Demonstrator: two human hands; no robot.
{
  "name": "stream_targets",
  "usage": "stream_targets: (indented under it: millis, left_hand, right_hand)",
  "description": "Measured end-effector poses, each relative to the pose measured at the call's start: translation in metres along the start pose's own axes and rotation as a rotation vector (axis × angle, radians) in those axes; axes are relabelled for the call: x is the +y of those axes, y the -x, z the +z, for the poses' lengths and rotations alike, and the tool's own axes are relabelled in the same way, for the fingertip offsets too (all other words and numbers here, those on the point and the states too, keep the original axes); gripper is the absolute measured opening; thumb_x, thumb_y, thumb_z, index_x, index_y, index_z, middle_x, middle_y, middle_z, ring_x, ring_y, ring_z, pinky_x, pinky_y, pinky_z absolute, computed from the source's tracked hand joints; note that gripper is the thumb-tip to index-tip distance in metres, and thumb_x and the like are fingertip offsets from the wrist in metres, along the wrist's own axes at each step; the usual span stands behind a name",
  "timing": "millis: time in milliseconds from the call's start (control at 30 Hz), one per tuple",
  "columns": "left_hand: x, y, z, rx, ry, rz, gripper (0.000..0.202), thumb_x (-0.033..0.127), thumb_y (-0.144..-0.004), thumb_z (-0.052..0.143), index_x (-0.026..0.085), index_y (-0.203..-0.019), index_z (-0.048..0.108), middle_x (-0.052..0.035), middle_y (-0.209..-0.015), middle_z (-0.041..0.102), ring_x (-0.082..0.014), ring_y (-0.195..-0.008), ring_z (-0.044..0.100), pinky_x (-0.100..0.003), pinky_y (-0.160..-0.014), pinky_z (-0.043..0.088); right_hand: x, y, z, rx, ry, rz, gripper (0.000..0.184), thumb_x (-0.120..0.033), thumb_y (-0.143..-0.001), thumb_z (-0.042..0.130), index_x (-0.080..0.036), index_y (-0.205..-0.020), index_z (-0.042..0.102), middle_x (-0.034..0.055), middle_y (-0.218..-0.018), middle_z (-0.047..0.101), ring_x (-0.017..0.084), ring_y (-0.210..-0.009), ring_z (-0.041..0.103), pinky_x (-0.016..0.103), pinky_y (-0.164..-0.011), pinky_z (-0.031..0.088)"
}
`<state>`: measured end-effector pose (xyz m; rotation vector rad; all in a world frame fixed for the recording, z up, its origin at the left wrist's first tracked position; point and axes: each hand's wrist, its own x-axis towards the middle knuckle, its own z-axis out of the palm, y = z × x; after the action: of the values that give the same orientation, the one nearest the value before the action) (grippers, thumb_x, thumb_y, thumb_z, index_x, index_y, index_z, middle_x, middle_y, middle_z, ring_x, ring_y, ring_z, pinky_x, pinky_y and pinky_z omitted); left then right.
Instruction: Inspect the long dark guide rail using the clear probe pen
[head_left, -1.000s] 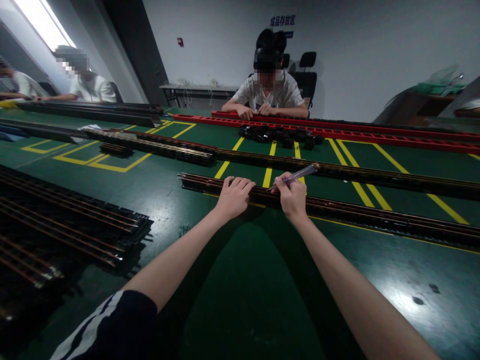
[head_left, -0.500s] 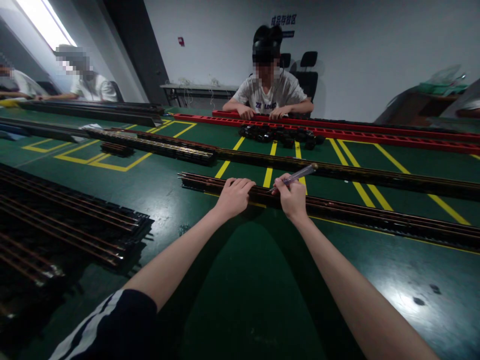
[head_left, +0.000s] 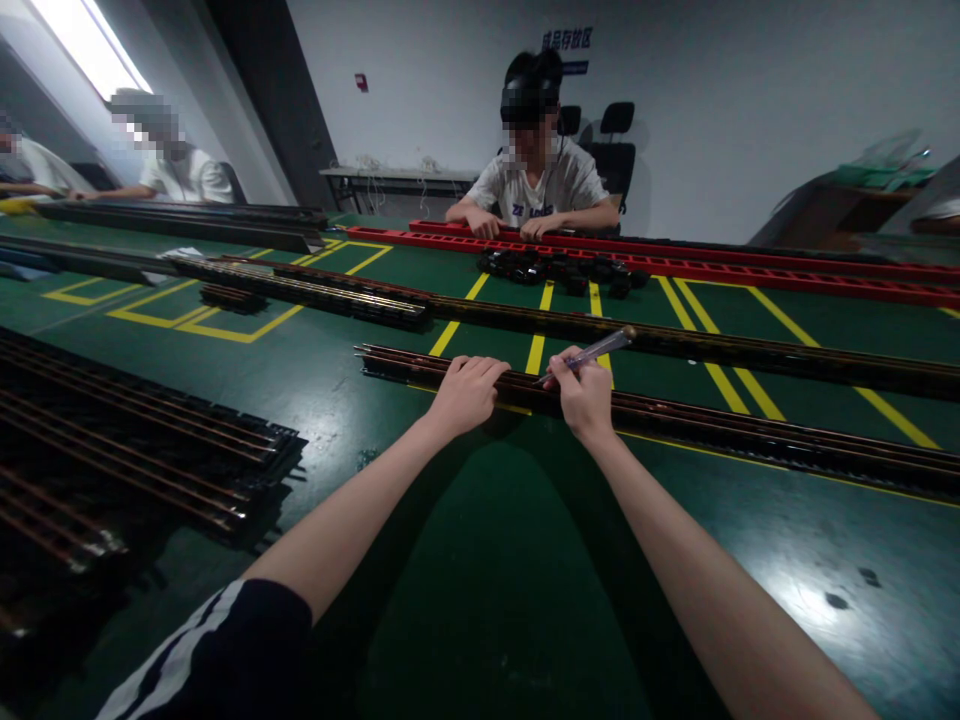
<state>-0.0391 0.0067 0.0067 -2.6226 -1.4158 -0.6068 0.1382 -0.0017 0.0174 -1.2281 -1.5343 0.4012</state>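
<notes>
A long dark rail with copper strips (head_left: 712, 425) lies across the green table (head_left: 480, 580) in front of me. My left hand (head_left: 466, 392) rests on it with fingers curled over its far edge, gripping it. My right hand (head_left: 583, 392) is closed round a clear-handled screwdriver (head_left: 596, 350), whose tip touches the rail between my two hands.
A second long rail (head_left: 675, 342) lies just behind. A stack of rails (head_left: 127, 450) sits at the left. Across the table a person (head_left: 538, 185) works at a red rail (head_left: 675, 265) beside a pile of small black parts (head_left: 562, 268). Two more people sit far left.
My hands and the screwdriver have stayed in place. The person opposite has moved their hands and lifted their head slightly.
</notes>
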Motion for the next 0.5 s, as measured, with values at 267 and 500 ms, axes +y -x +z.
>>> stream_targets:
  millis: [267, 500]
  left_hand:
    - [-0.0015, 0.0, 0.0015, 0.013, -0.013, 0.019, 0.039, 0.009, -0.081, 0.041, 0.016, -0.117, 0.055, -0.0068, -0.12, 0.062, -0.0211, -0.112, 0.054, -0.039, -0.098, 0.034]
    - [-0.003, -0.0001, 0.0017, 0.007, 0.009, 0.019, 0.037, 0.014, -0.083, 0.04, 0.017, -0.117, 0.055, -0.006, -0.121, 0.062, -0.0213, -0.111, 0.054, -0.04, -0.098, 0.034]
  right_hand:
    - [0.0006, -0.0002, 0.0002, 0.03, 0.008, -0.037, 0.024, -0.034, -0.083, 0.047, -0.021, -0.064, 0.053, 0.0002, -0.051, 0.061, 0.017, -0.052, 0.06, 0.029, -0.058, 0.044]
    - [0.0025, -0.0004, 0.0, 0.006, 0.024, -0.05, 0.025, -0.034, -0.084, 0.046, -0.021, -0.064, 0.053, 0.0006, -0.052, 0.061, 0.017, -0.054, 0.061, 0.03, -0.061, 0.043]
